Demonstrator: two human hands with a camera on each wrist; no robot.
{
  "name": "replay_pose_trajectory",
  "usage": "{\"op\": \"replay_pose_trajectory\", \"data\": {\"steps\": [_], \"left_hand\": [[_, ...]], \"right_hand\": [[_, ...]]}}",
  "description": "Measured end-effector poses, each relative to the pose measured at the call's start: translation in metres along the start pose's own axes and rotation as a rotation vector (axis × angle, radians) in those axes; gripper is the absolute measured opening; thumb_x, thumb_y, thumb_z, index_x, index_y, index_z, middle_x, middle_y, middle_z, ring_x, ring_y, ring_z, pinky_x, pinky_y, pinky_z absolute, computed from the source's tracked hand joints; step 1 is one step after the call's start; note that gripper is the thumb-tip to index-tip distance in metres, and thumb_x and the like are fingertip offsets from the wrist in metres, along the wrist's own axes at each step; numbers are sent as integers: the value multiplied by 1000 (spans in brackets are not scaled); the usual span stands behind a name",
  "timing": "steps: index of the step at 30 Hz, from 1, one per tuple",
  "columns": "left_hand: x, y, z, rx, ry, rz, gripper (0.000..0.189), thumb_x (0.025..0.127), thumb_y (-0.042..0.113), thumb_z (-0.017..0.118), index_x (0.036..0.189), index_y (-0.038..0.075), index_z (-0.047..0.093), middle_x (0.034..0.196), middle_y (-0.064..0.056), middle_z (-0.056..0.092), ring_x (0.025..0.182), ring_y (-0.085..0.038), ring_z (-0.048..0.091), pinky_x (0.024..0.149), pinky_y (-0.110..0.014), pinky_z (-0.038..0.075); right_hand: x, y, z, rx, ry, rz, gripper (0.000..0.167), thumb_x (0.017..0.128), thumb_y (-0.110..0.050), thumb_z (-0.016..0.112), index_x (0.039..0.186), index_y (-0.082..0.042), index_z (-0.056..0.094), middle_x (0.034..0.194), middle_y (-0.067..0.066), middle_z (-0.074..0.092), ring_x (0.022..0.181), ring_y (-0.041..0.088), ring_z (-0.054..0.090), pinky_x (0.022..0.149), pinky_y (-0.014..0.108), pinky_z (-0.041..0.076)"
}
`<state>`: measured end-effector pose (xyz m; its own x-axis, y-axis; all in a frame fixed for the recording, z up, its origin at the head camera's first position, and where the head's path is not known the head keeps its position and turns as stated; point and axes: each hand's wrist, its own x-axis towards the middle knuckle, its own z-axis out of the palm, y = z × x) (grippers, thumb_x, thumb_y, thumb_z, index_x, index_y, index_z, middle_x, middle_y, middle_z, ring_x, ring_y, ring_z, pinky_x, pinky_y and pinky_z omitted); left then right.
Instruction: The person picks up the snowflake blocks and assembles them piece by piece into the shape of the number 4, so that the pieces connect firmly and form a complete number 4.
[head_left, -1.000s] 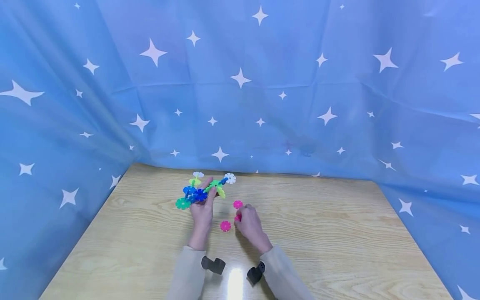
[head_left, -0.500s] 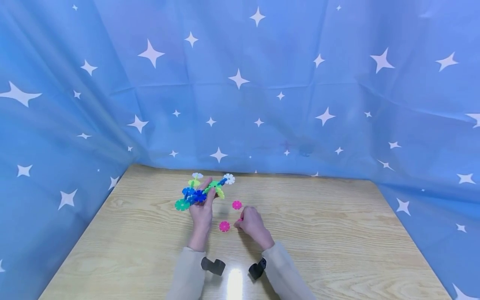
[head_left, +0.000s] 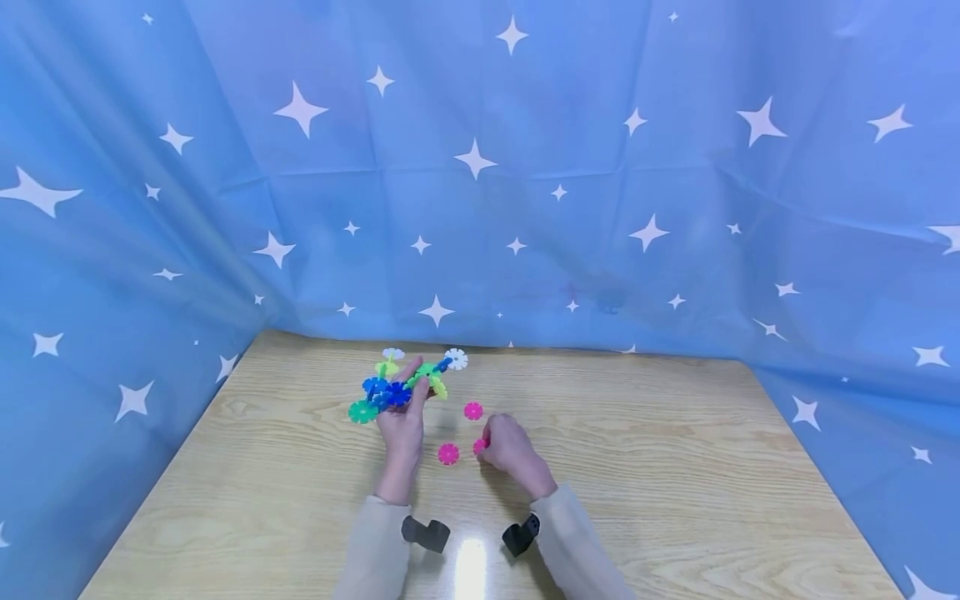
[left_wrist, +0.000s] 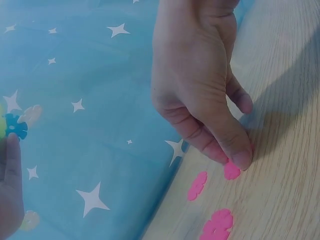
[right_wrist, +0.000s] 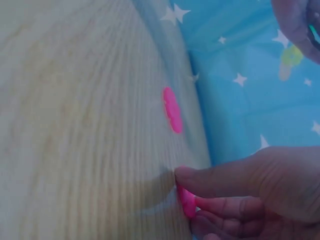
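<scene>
My left hand holds a joined build of snowflake discs, held up off the table. Dark blue, green, yellow-green and white discs make it up, and fingers hide part of it. My right hand is low at the table with its thumb and fingertips on the edges of a pink snowflake disc. That disc is partly covered by the fingers in the left wrist view. Two other pink discs lie flat nearby: one farther back, and one to the left.
A pale wood-grain table carries everything. Behind it and at both sides hangs a blue curtain with white stars. Dark wrist cameras are strapped over both sleeves, the left one close to the right one.
My right hand has drawn slightly back toward the body and to the right, and the pink disc at its fingertips shows more now. The left hand and its build stay nearly still.
</scene>
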<state>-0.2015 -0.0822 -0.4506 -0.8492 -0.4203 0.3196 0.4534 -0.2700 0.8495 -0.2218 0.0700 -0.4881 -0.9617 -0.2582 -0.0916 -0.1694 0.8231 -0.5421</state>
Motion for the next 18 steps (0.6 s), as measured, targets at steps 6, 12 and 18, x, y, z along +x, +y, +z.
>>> {"op": "replay_pose_trajectory", "data": {"steps": [6,12,18], "left_hand": [[-1,1,0,-12,-7,-1,35,92,10,61,119,-11,56,123,-22,56,87,-8,65,79,-26,56],[-1,0,-1,-16,-10,5,36,91,12,62,119,-11,56,117,-10,62,85,-8,65,79,-26,56],[-1,0,-1,-27,-14,6,38,91,12,62,119,-11,55,118,-10,62,86,-9,65,79,-27,57]], "right_hand": [[1,2,-1,13,10,12,18,73,-1,76,81,0,60,73,5,54,63,16,50,52,25,45],[2,5,1,20,17,-9,19,71,-1,77,85,0,63,76,4,57,65,16,51,53,24,46],[1,7,-1,4,28,-68,18,70,0,77,74,-3,60,74,2,50,66,14,46,53,22,42]]}}
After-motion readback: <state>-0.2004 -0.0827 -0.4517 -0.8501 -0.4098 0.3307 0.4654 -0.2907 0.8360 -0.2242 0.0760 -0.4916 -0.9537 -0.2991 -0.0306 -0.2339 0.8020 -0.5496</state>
